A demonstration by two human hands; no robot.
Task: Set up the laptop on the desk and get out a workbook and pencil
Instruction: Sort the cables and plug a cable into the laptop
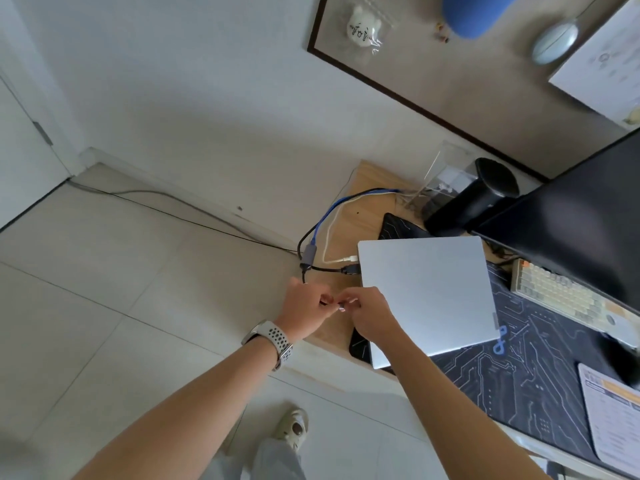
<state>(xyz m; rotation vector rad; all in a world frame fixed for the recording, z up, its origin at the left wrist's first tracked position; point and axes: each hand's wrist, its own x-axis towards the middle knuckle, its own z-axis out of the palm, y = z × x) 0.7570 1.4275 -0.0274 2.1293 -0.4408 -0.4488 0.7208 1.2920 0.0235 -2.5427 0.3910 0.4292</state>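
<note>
Laptop (429,292): closed, silver, flat matte lid, rounded corners; lying on dark circuit-print desk mat (512,362) at left end of wooden table (332,327).
Cables: white plug (349,258) and black plug (349,270) seated in laptop's left edge; blue cable (329,216) running to small grey adapter (307,254) just off table edge.
Left hand (304,311): grip pinched on a thin dark cable end, beside laptop's left edge.
Right hand (370,315): grip pinched on a small connector tip (343,308), touching left-hand fingers.
Step, judged: joining or readying one more plug for laptop's side port.
Workbook, pencil: neither identifiable in view; white printed sheet (613,410) at right, probably not it.
Other: beige keyboard (561,292), black monitor (568,216), both glossy hard plastic.
Risk 1: plug pushed in crooked, bent connector or scratched port; cause, tiny tip, port partly hidden by hands.
Risk 2: adapter hanging off edge, weight tugging seated plugs loose.
Risk 3: smooth lid sliding on mat under sideways push.
Risk 4: slack cables snagging wrist or watch (273,341).
</note>
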